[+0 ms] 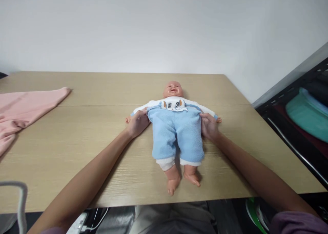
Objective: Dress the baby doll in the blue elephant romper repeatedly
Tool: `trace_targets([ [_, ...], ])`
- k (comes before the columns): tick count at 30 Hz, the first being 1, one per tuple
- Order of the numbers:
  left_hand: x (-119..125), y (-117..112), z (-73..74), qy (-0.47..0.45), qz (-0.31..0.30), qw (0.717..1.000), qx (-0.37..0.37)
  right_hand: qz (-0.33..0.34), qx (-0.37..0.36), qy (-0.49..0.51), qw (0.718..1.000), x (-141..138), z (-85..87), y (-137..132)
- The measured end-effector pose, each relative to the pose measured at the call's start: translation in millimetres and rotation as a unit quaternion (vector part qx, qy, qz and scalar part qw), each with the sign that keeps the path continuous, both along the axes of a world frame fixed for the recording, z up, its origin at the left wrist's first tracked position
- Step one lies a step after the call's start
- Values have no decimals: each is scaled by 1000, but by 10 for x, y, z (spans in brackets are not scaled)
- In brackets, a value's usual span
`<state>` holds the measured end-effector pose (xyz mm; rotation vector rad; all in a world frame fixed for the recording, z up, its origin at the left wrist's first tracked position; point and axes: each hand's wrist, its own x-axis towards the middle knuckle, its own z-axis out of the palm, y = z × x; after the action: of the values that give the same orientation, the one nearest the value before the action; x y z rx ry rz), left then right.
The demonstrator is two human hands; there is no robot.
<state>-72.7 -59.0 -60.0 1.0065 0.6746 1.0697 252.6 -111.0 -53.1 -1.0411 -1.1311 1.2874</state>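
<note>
A baby doll lies on its back on the wooden table, head toward the wall and bare feet toward me. It wears a white long-sleeved top with an animal face on the chest. Fuzzy light blue pants with white cuffs cover its legs and belly. My left hand pinches the waistband at its left side, beside the doll's arm. At the opposite side, my right hand grips the waistband's edge. Between the hands the waistband overlaps the lower part of the animal face.
Pink cloth lies spread on the table at the left. A black rack with a teal item stands beyond the right edge. A grey curved tube rises at the lower left, near a white power strip below the table.
</note>
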Motion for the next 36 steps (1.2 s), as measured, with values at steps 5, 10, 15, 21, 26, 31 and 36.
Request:
trace_targets([
  [5,96,-80,-15,34,7,999,20,5,6,65,998,-47,18,-7],
  [10,94,-107,-83,80,54,991,96,-32,64,-9,997,-19,-129,-24],
  [15,91,-130,-53,101,66,980,159,-87,129,-45,987,34,-159,-101],
  [21,154,-121,-18,111,106,978,142,-103,82,-103,986,-34,-46,12],
  [26,170,-129,3,132,152,965,170,-102,78,-162,978,29,-133,65],
  [31,179,-128,-44,144,192,951,196,-192,140,-297,925,-20,-5,8],
  [36,209,-205,-81,134,227,942,208,-55,326,-409,851,-574,693,307],
])
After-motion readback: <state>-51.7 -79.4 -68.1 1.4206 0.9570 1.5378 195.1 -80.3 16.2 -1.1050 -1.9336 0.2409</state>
